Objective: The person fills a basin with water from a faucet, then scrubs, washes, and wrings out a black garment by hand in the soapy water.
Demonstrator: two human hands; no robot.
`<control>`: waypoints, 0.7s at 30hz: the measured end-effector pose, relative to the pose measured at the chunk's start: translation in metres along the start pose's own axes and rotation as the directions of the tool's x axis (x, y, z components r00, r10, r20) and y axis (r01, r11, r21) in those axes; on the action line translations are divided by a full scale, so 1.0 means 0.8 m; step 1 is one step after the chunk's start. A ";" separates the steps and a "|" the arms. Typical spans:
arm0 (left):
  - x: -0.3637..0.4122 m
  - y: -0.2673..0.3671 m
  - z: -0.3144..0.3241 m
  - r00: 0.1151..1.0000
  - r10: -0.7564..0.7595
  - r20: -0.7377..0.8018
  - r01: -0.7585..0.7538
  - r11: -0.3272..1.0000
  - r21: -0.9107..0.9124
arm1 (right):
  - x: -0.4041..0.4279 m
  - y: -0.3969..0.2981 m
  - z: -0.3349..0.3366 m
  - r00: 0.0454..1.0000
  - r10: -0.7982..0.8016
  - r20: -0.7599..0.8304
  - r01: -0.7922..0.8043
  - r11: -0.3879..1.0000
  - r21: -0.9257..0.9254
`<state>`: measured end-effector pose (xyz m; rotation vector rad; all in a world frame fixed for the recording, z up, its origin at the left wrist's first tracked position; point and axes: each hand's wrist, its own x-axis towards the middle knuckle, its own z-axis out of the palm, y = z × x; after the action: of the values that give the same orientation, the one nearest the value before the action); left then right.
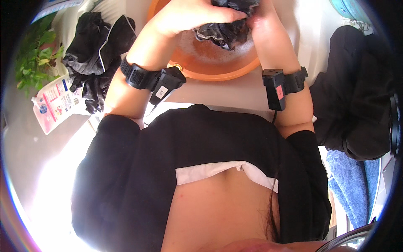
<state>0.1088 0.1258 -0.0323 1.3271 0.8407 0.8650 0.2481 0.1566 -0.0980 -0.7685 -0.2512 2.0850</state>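
Between my two hands is a bunched, wet-looking black cloth [225, 33], cut off by the top edge of the view. My left hand [201, 14] wraps around it, with the thumb lying across its front. On the other side my right hand [259, 15] grips the same cloth; its fingers are mostly hidden. The cloth hangs over an orange basin [217, 77], whose near rim curves below it. Some whitish foam or shallow water [223, 56] shows on the basin's bottom.
To the left, crumpled black garments with white piping [91, 47] lie on a white ledge. Beside them are a printed refill pouch [53, 107] and a green plant [44, 56]. At the right are black cloth [352, 94], a blue towel [354, 186] and a turquoise container [346, 9].
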 end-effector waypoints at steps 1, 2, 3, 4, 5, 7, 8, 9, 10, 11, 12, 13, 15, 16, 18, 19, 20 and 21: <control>0.004 0.002 0.003 0.998 0.051 0.048 -0.050 0.998 -0.026 | 0.002 -0.001 0.000 1.000 -0.002 0.000 0.002 1.000 -0.001; 0.006 0.002 0.004 0.997 0.053 0.050 -0.052 0.998 -0.026 | 0.005 -0.005 -0.002 0.997 0.065 0.045 -0.069 0.993 0.091; 0.008 0.001 0.004 0.996 -0.005 0.084 0.017 0.990 -0.139 | 0.006 -0.006 -0.002 0.986 0.131 0.100 -0.147 0.973 0.179; 0.011 -0.001 0.005 0.990 -0.059 0.126 0.089 0.965 -0.247 | 0.002 -0.004 0.002 0.988 0.155 -0.002 -0.153 0.974 0.168; 0.015 -0.004 0.005 0.990 -0.059 0.128 0.089 0.965 -0.246 | 0.003 -0.005 0.002 0.988 0.151 -0.036 -0.144 0.978 0.148; 0.015 -0.010 0.007 0.997 0.057 0.057 -0.047 0.985 -0.167 | 0.005 0.002 0.003 0.985 0.166 -0.037 -0.160 0.978 0.137; 0.013 -0.012 0.009 0.999 0.024 0.024 -0.021 0.992 -0.127 | 0.008 0.004 0.002 0.985 0.170 -0.031 -0.164 0.978 0.132; 0.014 -0.016 0.009 0.999 0.023 0.024 -0.020 0.992 -0.127 | 0.007 0.005 0.001 0.984 0.174 -0.036 -0.168 0.978 0.125; 0.018 -0.023 0.007 0.999 0.028 0.041 -0.024 0.994 -0.102 | 0.006 0.005 0.001 0.983 0.178 -0.039 -0.172 0.978 0.120; 0.021 -0.027 0.007 0.998 0.032 0.058 -0.027 0.997 -0.077 | 0.005 0.006 0.002 0.983 0.178 -0.042 -0.172 0.978 0.116; 0.022 -0.024 0.013 1.000 0.013 0.026 -0.009 0.993 -0.120 | 0.005 0.006 0.002 0.983 0.175 -0.050 -0.169 0.979 0.113; 0.024 -0.025 0.017 0.999 0.012 0.030 -0.008 0.992 -0.122 | 0.003 0.007 0.001 0.983 0.174 -0.061 -0.167 0.980 0.108; 0.023 -0.030 0.022 0.986 -0.076 -0.145 0.066 0.995 -0.073 | 0.002 0.010 0.002 0.983 0.170 -0.065 -0.164 0.982 0.092; 0.023 -0.034 0.022 0.985 -0.075 -0.153 0.068 0.996 -0.052 | 0.000 0.014 0.004 0.982 0.177 -0.060 -0.172 0.981 0.086; 0.023 -0.035 0.027 0.976 -0.023 -0.217 0.048 0.993 0.109 | -0.001 0.019 0.006 0.981 0.179 -0.070 -0.175 0.983 0.059; 0.024 -0.035 0.030 0.964 0.038 -0.264 0.035 0.964 0.264 | 0.003 0.020 0.006 0.980 0.180 -0.078 -0.177 0.983 0.044; 0.025 -0.036 0.031 0.952 0.141 -0.271 -0.056 0.952 0.301 | 0.003 0.023 0.006 0.979 0.181 -0.088 -0.179 0.983 0.032; 0.025 -0.038 0.029 0.952 0.143 -0.271 -0.057 0.951 0.303 | 0.004 0.025 0.006 0.979 0.181 -0.095 -0.180 0.983 0.018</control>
<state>0.1401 0.1317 -0.0619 1.5327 1.1735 1.0639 0.2303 0.1481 -0.1043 -0.9130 -0.1221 2.2099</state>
